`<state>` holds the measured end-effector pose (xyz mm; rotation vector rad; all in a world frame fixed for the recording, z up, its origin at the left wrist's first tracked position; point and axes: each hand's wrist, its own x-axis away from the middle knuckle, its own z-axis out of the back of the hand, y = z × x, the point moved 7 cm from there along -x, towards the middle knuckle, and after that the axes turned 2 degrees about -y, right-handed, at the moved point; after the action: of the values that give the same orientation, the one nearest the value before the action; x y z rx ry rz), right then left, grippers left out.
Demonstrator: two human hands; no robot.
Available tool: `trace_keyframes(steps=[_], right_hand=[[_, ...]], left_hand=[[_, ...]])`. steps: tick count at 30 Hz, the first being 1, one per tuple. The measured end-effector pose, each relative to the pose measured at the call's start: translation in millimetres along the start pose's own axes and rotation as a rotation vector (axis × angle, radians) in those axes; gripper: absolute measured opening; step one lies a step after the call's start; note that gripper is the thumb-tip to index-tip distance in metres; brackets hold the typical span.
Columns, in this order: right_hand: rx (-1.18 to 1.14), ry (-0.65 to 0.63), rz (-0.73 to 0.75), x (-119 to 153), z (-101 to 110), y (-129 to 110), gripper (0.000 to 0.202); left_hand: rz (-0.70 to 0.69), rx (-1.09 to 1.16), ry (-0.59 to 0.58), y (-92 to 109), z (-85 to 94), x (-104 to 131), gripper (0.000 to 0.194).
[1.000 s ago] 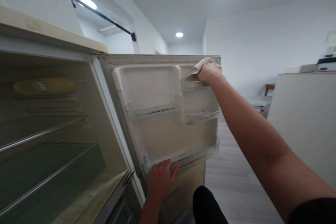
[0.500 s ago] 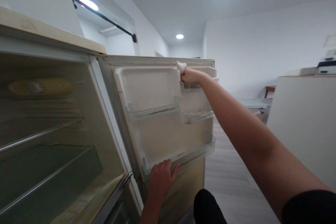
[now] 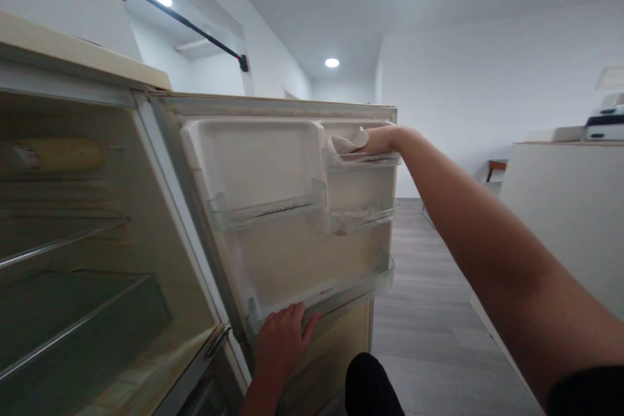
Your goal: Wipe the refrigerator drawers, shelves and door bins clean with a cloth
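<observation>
A white cloth (image 3: pixel 347 144) is bunched in my right hand (image 3: pixel 375 140), which reaches into the small upper-right shelf (image 3: pixel 365 162) of the open fridge door (image 3: pixel 273 260). Its fingers are partly hidden by the cloth and the shelf. Low on the door, my left hand (image 3: pixel 285 338) grips the rim of the long clear bottom door shelf (image 3: pixel 355 289), fingers over the edge and thumb outside. A clear shelf (image 3: pixel 268 211) on the left and another small shelf (image 3: pixel 361 220) on the right sit between the two hands. The door's inner panel looks yellowed.
To the left stands the fridge interior (image 3: pixel 141 234), with glass shelves and a greenish drawer (image 3: pixel 88 331). My knee (image 3: pixel 370 383) is below the door. Grey floor (image 3: pixel 429 312) lies right of it, beside a white cabinet (image 3: pixel 560 208) with a device on top.
My right hand has moved with the cloth from the door's upper panel to the right and down into the small upper shelf. My left hand stays on the bottom shelf rim. The view has shifted slightly.
</observation>
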<state>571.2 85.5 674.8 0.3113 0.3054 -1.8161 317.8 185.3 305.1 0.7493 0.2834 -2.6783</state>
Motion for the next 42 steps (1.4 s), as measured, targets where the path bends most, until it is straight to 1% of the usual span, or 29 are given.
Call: trace_keyframes(steps=[2,3,6,9,12,15,18,20,21,23,25,27,28,29,32,33,34,35,37,39,41,42], right_hand=[[-0.038,-0.113,0.04,2,-6,-9,0.052],[-0.072,-0.132,0.067,2,-7,-14,0.052],[-0.206,-0.124,0.126,1,-7,-26,0.048],[-0.326,-0.165,0.121,-1,-13,-36,0.044],[-0.35,-0.18,0.109,2,-14,-42,0.039],[-0.271,-0.174,0.058,9,-6,-34,0.032],[-0.203,-0.205,-0.064,20,4,-11,0.026],[-0.211,-0.174,-0.119,28,12,4,0.022],[-0.237,-0.135,-0.125,32,16,10,0.021],[-0.345,-0.01,-0.087,42,24,14,0.023],[-0.479,0.167,-0.025,56,32,12,0.031],[-0.529,0.328,0.014,72,36,2,0.036],[-0.5,0.356,0.038,79,34,-9,0.036],[-0.444,0.34,0.088,84,30,-24,0.035],[-0.199,0.182,0.354,92,9,-87,0.029],[-0.12,0.166,0.423,94,3,-105,0.027],[-0.042,0.186,0.458,95,-1,-118,0.027],[0.034,0.233,0.462,95,-4,-127,0.028],[0.171,0.347,0.446,96,-8,-135,0.027],[0.285,0.421,0.458,100,-14,-136,0.022],[0.363,0.448,0.446,105,-19,-127,0.018],[0.383,0.453,0.418,108,-19,-119,0.019]], left_hand=[[-0.003,0.001,-0.013,1,1.2,0,0.04],[-0.004,0.001,-0.022,1,1.5,-1,0.04],[-0.001,-0.003,-0.033,2,2.2,-1,0.041],[0.009,-0.009,-0.026,1,3.0,1,0.041],[0.013,-0.017,-0.027,1,3.8,2,0.04],[0.007,-0.021,-0.02,0,6.5,5,0.04],[-0.013,-0.004,-0.008,-1,9.3,9,0.038],[-0.024,0.007,-0.009,-2,10.2,12,0.038],[-0.026,0.008,-0.012,-3,10.4,13,0.038],[-0.024,0.006,-0.022,-4,10.5,14,0.038],[-0.023,0.01,-0.029,-4,10.4,15,0.038],[-0.023,0.02,-0.027,-5,10.2,16,0.038],[-0.025,0.026,-0.024,-5,9.9,17,0.038],[-0.027,0.031,-0.022,-6,9.3,17,0.038],[-0.04,0.036,-0.017,-8,8.0,20,0.038],[-0.042,0.035,-0.014,-8,8.1,20,0.037],[-0.039,0.034,-0.011,-9,8.6,21,0.036],[-0.035,0.032,-0.009,-9,9.4,22,0.035],[-0.026,0.031,-0.016,-10,11.0,23,0.035],[-0.024,0.038,-0.029,-10,12.4,23,0.036],[-0.026,0.054,-0.032,-10,13.7,24,0.035],[-0.029,0.064,-0.027,-10,14.4,24,0.034]])
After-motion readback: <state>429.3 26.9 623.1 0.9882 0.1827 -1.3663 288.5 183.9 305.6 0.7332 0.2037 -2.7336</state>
